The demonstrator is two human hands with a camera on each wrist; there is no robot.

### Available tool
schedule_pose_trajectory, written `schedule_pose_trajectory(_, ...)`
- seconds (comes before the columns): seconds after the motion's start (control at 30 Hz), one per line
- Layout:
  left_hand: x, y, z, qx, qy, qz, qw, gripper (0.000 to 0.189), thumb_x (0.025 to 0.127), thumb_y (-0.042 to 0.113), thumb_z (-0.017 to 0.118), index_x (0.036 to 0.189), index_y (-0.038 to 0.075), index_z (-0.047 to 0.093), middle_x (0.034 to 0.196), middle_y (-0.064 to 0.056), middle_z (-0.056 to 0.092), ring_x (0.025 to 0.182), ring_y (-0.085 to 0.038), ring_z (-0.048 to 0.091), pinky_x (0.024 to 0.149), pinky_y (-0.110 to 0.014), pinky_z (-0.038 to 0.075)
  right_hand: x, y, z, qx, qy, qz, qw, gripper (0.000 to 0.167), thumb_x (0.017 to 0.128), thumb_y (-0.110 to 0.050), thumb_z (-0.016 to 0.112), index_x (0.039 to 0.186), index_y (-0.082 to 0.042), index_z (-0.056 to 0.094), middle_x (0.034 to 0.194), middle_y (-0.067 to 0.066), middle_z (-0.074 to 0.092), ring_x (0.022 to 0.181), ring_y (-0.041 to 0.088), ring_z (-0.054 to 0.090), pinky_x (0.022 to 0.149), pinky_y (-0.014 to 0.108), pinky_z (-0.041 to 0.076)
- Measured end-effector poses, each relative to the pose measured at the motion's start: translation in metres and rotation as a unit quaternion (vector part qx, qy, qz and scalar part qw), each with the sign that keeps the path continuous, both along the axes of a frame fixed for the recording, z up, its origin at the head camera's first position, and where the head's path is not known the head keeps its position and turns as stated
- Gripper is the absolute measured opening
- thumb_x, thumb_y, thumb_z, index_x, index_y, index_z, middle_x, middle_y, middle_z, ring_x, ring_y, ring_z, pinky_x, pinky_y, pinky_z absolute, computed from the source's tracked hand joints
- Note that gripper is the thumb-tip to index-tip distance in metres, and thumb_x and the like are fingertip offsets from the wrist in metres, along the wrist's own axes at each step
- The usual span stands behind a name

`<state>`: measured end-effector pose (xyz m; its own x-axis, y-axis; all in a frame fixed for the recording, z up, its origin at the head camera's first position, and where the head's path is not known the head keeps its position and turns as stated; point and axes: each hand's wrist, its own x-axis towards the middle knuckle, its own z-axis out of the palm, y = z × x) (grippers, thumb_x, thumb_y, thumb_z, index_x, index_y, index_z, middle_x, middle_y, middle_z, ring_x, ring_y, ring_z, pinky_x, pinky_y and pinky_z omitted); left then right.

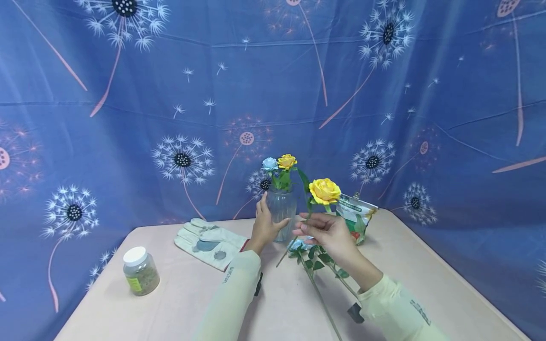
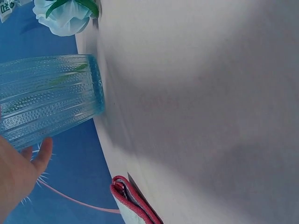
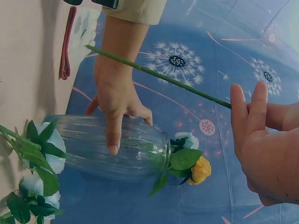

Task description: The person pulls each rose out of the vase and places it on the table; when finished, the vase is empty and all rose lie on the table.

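Observation:
A clear ribbed glass vase [image 1: 286, 208] stands upright at the back of the table, holding a light blue rose [image 1: 269, 164] and a yellow rose [image 1: 287, 161]. My left hand [image 1: 265, 228] grips the vase's side, its thumb lying across the glass in the right wrist view. To the right of the vase, my right hand [image 1: 332, 238] pinches the stem [image 3: 159, 75] of another yellow rose [image 1: 325, 191]. That bloom is up and the stem slants down to the left, its lower end in the air. In the right wrist view the held bloom is out of sight.
Light blue roses [image 3: 53, 148] with long stems lie on the table under my right hand. Behind them is a printed packet [image 1: 356, 213]. Pale work gloves [image 1: 211, 241] with red trim lie left of the vase. A white-lidded jar [image 1: 142, 274] stands at the left.

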<state>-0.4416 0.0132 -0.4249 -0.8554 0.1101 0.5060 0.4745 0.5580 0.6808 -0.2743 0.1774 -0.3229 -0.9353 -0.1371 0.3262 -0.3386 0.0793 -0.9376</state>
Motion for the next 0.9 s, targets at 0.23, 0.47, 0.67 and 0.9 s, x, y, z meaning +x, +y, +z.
schedule_pose_trajectory(0.23,0.001,0.001,0.000,-0.005,-0.001,0.006,1.0000,0.114,0.081,0.044,0.081,0.159,0.012,0.004,0.149,-0.019,0.029,0.131,-0.040,0.042,0.094,-0.053,0.050,0.003,0.001,-0.006,0.024,0.041,-0.004,0.9989,0.036,0.093,-0.008,0.068,0.126,0.005,0.063,0.100,0.021,0.073,0.075,0.021,0.074,0.057,0.034,0.059)
schedule_pose_trajectory(0.47,0.001,0.002,0.000,-0.005,-0.013,0.007,0.9999,0.114,0.081,0.045,0.081,0.159,0.016,0.002,0.150,-0.018,0.028,0.131,-0.038,0.042,0.093,-0.052,0.050,0.007,0.001,-0.018,0.041,0.142,-0.089,0.9850,0.027,0.088,-0.006,0.075,0.110,0.008,0.071,0.090,0.019,0.074,0.072,0.016,0.073,0.055,0.035,0.059)
schedule_pose_trajectory(0.67,0.002,0.002,0.000,-0.003,-0.022,0.010,0.9997,0.115,0.081,0.044,0.081,0.160,0.018,0.002,0.152,-0.017,0.027,0.132,-0.038,0.041,0.094,-0.053,0.050,0.011,0.004,-0.028,0.041,0.130,-0.062,0.9888,0.028,0.087,-0.004,0.074,0.113,0.008,0.069,0.088,0.021,0.073,0.061,0.015,0.070,0.046,0.037,0.056)
schedule_pose_trajectory(0.9,0.005,0.001,0.002,-0.001,-0.038,0.010,0.9992,0.115,0.081,0.041,0.082,0.160,0.020,0.001,0.155,-0.016,0.024,0.133,-0.039,0.042,0.093,-0.054,0.050,0.010,0.003,-0.036,0.031,0.040,-0.025,0.9984,0.045,0.083,-0.005,0.079,0.122,0.011,0.063,0.090,0.019,0.074,0.063,0.021,0.072,0.051,0.039,0.058)
